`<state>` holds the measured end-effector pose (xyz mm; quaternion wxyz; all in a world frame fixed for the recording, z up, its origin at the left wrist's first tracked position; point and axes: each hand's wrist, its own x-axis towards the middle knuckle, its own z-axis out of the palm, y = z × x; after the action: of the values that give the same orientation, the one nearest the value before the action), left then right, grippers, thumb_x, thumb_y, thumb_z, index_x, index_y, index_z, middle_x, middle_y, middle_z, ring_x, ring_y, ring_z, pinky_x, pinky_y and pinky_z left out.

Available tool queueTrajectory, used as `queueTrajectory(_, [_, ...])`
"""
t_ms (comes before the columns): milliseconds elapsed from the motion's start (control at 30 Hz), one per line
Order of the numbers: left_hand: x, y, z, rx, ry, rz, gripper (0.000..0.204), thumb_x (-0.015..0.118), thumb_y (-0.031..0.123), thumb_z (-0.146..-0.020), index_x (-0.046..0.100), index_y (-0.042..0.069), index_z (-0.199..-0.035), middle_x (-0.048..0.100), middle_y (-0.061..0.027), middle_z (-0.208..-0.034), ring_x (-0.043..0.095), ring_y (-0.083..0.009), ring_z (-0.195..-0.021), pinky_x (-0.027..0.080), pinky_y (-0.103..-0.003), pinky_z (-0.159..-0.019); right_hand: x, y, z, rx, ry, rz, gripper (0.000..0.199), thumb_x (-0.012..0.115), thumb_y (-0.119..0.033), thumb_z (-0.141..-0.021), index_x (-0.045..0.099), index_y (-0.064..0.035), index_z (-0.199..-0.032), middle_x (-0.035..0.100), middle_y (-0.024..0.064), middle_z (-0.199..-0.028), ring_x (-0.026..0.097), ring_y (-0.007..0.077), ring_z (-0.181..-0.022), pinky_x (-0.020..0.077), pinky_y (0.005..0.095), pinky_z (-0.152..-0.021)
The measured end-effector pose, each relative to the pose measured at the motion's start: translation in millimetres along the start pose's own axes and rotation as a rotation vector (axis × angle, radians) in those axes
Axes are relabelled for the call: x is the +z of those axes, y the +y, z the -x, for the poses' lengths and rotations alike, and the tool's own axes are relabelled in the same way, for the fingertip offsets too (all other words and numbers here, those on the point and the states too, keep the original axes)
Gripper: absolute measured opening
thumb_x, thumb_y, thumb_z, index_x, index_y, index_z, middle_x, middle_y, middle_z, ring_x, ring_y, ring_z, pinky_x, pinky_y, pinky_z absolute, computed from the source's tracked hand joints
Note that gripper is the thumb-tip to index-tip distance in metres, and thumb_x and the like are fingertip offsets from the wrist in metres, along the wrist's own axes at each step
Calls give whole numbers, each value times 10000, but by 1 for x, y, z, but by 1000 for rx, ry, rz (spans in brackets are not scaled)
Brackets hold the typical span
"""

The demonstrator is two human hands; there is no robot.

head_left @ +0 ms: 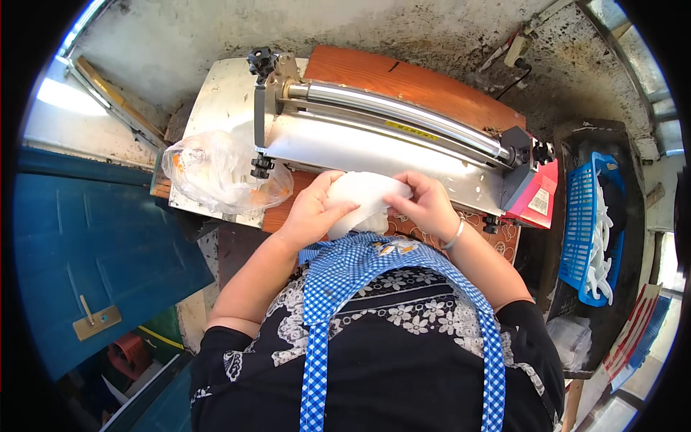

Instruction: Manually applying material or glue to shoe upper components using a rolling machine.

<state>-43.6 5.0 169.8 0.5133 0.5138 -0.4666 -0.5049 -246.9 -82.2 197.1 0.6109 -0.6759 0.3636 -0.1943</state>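
My left hand (pixel 314 210) and my right hand (pixel 427 207) hold a white, thin, sheet-like piece (pixel 363 194) with a rounded upper edge between them, close in front of my apron. The left thumb lies over its near face; the right thumb and fingers pinch its right edge. Its exact kind I cannot make out. More white layers with an uneven edge show below it. Just beyond my hands stands a roller machine (pixel 389 147) with steel rollers, black knobs and a red end housing. Neither hand touches the rollers.
A clear plastic bag (pixel 223 173) with white and orange contents sits left of the machine. Loose rubber bands (pixel 499 241) lie at the front right. A blue basket (pixel 576 223) of white pieces stands at the right, with a plastic bag (pixel 570 342) nearer. A blue door (pixel 101 245) is left.
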Motion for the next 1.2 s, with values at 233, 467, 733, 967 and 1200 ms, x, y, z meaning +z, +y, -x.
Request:
queueTrajectory(233, [5, -3, -15, -116, 188, 104, 384, 582, -1, -789, 420, 14, -1137, 589, -126, -909, 619, -129, -702, 494, -238, -561, -26, -18, -51, -520, 424, 1024, 355, 702, -217, -680, 539, -45, -943, 555, 101, -797, 553, 279, -771, 462, 341, -646])
queueTrajectory(467, [25, -15, -79, -41, 379, 10, 261, 601, 0, -780, 469, 13, -1004, 556, -82, -819, 583, -144, -625, 470, -234, -531, -64, -28, -186, 200, 0, 892, 319, 610, -241, -751, 609, -16, -978, 607, 157, -962, 565, 316, -886, 437, 389, -784])
queueTrajectory(733, [-13, -83, 13, 384, 216, -922, 282, 694, 99, -666, 551, 32, -900, 547, -107, -915, 553, -279, -783, 449, -367, -665, -38, -58, -66, -956, 123, 987, 133, 635, -21, -593, 619, -81, -711, 554, 22, -675, 547, 197, -662, 426, 313, -610])
queueTrajectory(967, [-6, -101, 16, -7, 92, -1008, 444, 737, 158, -596, 530, 39, -971, 507, -124, -969, 477, -314, -927, 377, -408, -800, -29, -3, -42, -687, 231, 1267, 227, 633, -107, -648, 591, -90, -871, 531, 33, -778, 528, 212, -785, 411, 329, -667])
queueTrajectory(1200, [-24, -90, 25, 24, -148, -759, 342, 700, 120, -657, 502, 32, -922, 528, -120, -887, 530, -291, -847, 422, -364, -733, -10, 1, -29, -655, 375, 821, 268, 700, -82, -650, 585, -50, -890, 564, 85, -877, 544, 248, -766, 449, 333, -660])
